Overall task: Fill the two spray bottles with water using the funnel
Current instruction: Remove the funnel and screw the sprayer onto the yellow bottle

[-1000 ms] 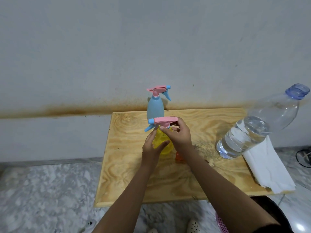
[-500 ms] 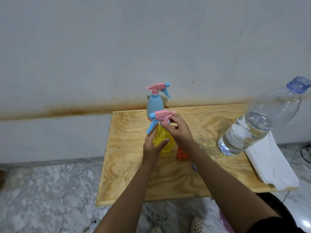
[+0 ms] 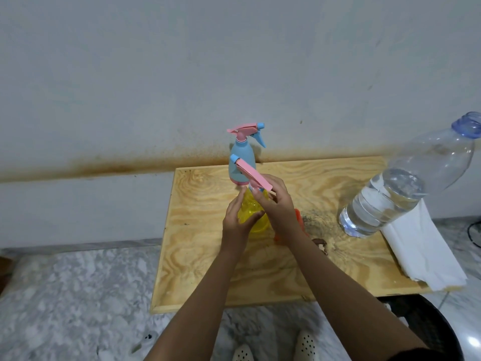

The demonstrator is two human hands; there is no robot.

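Note:
A yellow spray bottle [image 3: 253, 217] stands on the wooden table [image 3: 203, 256]. My left hand [image 3: 235, 221] wraps around its body. My right hand [image 3: 277, 204] grips its pink spray head [image 3: 251, 177] at the neck; the head's blue nozzle points up and to the left. Behind it stands a blue spray bottle [image 3: 242, 162] with a pink trigger head on. An orange funnel [image 3: 298, 217] lies on the table, mostly hidden behind my right wrist. A large clear water bottle [image 3: 395, 194], about half full and uncapped, stands at the right.
A folded white cloth [image 3: 421, 256] lies at the table's right edge beside the water bottle. A stained wall rises just behind the table. Marble floor surrounds it, and a dark round object [image 3: 432, 324] sits at lower right.
The pink spray head on the yellow bottle has turned, its blue nozzle swinging from pointing left and down to pointing up-left. Both hands stay on the bottle.

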